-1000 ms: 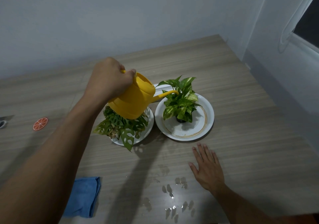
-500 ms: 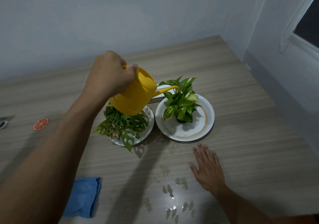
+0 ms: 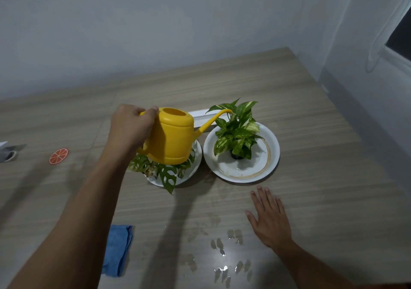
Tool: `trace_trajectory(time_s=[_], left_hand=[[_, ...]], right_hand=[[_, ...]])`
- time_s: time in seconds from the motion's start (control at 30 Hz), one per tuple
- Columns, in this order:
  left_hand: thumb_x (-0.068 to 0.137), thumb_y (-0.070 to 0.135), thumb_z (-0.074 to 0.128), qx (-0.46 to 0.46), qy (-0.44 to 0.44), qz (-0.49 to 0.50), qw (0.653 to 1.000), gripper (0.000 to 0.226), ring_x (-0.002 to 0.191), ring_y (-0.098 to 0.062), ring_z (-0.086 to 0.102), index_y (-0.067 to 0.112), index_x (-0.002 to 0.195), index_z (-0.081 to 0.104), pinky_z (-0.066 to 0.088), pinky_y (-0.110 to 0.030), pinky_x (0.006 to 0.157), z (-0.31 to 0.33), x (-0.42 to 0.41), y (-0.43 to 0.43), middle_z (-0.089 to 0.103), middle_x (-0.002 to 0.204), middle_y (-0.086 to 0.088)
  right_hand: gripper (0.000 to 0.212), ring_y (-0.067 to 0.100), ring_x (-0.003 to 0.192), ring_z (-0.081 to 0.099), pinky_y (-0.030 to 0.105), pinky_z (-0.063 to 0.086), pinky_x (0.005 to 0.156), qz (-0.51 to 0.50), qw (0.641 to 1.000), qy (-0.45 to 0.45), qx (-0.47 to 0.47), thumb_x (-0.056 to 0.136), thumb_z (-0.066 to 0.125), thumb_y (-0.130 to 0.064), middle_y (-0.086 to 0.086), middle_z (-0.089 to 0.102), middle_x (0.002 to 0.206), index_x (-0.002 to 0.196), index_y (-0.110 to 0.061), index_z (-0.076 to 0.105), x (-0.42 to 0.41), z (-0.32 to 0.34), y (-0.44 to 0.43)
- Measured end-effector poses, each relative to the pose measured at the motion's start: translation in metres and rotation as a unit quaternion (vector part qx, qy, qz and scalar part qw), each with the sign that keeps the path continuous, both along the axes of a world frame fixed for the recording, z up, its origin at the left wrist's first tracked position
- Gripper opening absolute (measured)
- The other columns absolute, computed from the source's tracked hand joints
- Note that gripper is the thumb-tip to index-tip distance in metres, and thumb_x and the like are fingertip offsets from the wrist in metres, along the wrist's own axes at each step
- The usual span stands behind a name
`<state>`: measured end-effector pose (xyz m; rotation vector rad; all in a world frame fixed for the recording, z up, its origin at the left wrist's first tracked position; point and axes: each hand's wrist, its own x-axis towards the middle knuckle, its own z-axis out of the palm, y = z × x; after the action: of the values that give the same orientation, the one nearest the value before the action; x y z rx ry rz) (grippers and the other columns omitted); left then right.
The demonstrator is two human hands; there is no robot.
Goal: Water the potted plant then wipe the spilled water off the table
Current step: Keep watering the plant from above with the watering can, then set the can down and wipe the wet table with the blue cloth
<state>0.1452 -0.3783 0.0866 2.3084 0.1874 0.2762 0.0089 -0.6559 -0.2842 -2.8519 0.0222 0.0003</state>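
Observation:
My left hand [image 3: 131, 126] grips the handle of a yellow watering can [image 3: 173, 137], held nearly level above the left plant [image 3: 164, 170], a holey-leaved one on a white plate. The can's spout tip reaches the top leaves of the right potted plant [image 3: 238, 130], which has variegated green leaves and stands on a white plate [image 3: 269, 153]. My right hand [image 3: 269, 219] lies flat on the wooden table [image 3: 311, 188], fingers spread, holding nothing. Spilled water drops [image 3: 222, 248] glisten on the table just left of that hand. A folded blue cloth [image 3: 117, 251] lies at the front left.
An orange-slice coaster [image 3: 58, 156] lies at the left, and a small grey object [image 3: 9, 153] sits at the left edge. A white strip [image 3: 201, 116] lies behind the plants. Walls close the back and right; a window [image 3: 400, 37] is at the upper right.
The watering can has tipped back from a pouring tilt to nearly level, its spout rising. My right hand has stayed flat on the table.

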Motion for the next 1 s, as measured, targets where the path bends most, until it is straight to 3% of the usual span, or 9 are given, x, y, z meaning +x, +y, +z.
trace_trajectory(time_s=[0.1,0.27,0.43,0.53,0.67,0.87,1.0], left_hand=[[0.089,0.034,0.061,-0.098,0.026,0.017,0.995,0.04,0.053,-0.02,0.038,0.008,0.06,0.054,0.034,-0.038,0.056,-0.02,-0.011,0.009,0.037,0.053,-0.006],[0.087,0.022,0.064,-0.228,0.044,0.084,0.969,0.037,0.048,-0.016,0.034,0.016,0.058,0.043,0.03,-0.025,0.046,-0.055,-0.029,0.011,0.033,0.053,-0.004],[0.091,0.022,0.06,-0.313,0.039,0.098,0.944,0.031,0.046,-0.017,0.037,0.009,0.066,0.05,0.032,-0.027,0.046,-0.083,-0.05,0.021,0.037,0.049,0.0],[0.094,0.019,0.057,-0.34,0.01,0.086,0.937,0.022,0.047,-0.014,0.036,0.003,0.079,0.057,0.033,-0.028,0.048,-0.091,-0.067,0.032,0.037,0.048,0.003],[0.095,0.015,0.054,-0.368,-0.029,0.112,0.922,0.036,0.048,-0.014,0.037,0.012,0.06,0.049,0.033,-0.031,0.054,-0.098,-0.095,0.056,0.038,0.047,0.006],[0.093,0.017,0.056,-0.353,-0.088,0.176,0.915,0.042,0.056,-0.019,0.043,0.022,0.051,0.059,0.038,-0.033,0.057,-0.102,-0.146,0.121,0.045,0.049,0.003],[0.094,0.017,0.055,-0.338,-0.117,0.256,0.898,0.032,0.06,-0.018,0.042,0.014,0.062,0.054,0.037,-0.035,0.059,-0.11,-0.173,0.173,0.044,0.06,-0.005]], right_hand=[[0.07,0.022,0.15,0.019,0.043,0.008,0.12,0.001,1.0,0.01,0.002,0.098,0.016,-0.063,0.004,0.027,0.162,0.152,-0.022,0.035,0.0,0.002,0.0],[0.071,0.023,0.148,0.023,0.042,0.005,0.119,-0.002,1.0,0.019,0.013,0.098,0.016,-0.063,0.006,0.032,0.159,0.15,-0.02,0.039,-0.002,0.008,0.0],[0.07,0.027,0.146,0.026,0.047,0.014,0.115,0.006,1.0,0.018,0.005,0.099,0.018,-0.061,0.009,0.035,0.158,0.148,-0.018,0.043,-0.001,0.01,0.001],[0.068,0.029,0.144,0.03,0.048,0.015,0.114,-0.004,0.999,0.035,-0.004,0.097,0.025,-0.056,0.012,0.038,0.156,0.144,-0.012,0.049,0.001,0.01,0.006],[0.064,0.032,0.14,0.038,0.05,0.021,0.113,0.018,1.0,-0.006,0.016,0.1,0.025,-0.049,0.019,0.046,0.149,0.135,-0.005,0.056,-0.006,0.017,0.022],[0.055,0.026,0.14,0.036,0.047,0.021,0.115,0.098,0.994,-0.027,0.046,0.094,0.041,-0.044,0.015,0.049,0.147,0.131,-0.007,0.06,-0.011,0.034,0.089],[0.058,0.028,0.141,0.037,0.043,0.015,0.116,0.143,0.988,-0.005,0.051,0.093,0.043,-0.046,0.015,0.045,0.151,0.135,-0.008,0.056,-0.009,0.044,0.147]])
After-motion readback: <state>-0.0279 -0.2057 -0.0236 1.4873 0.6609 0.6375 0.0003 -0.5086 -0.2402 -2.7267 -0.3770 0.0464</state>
